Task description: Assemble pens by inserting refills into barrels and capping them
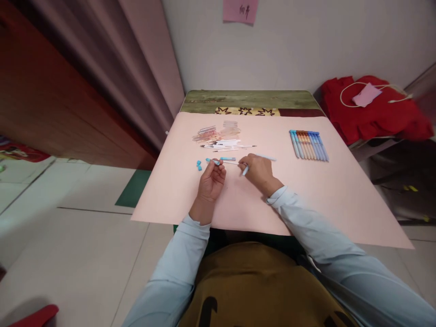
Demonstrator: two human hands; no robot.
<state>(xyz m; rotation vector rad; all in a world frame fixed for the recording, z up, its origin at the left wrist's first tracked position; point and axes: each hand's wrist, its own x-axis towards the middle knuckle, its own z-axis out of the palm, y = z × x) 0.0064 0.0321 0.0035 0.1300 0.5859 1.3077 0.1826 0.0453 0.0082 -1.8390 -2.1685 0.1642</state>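
My left hand (211, 180) is closed, pinching a bright blue pen barrel (214, 161) between thumb and fingers. My right hand (258, 171) is closed around a thin white pen refill (231, 163), which points toward the blue barrel. A pale blue tube (245, 170) also sticks out under the right fingers. Another blue pen barrel (227, 158) lies just beyond the hands. Small blue pen parts (199, 165) rest left of my left hand. Behind my right hand lies a pale blue pen tube (266, 157).
Farther back are a pile of white refills (225, 144) and a heap of clear and pinkish tubes (214, 133). A row of pens (309, 145) in blue and brown lies at right. Pink paper (163, 195) covers the table. Red cloth (374, 111) sits beyond the right edge.
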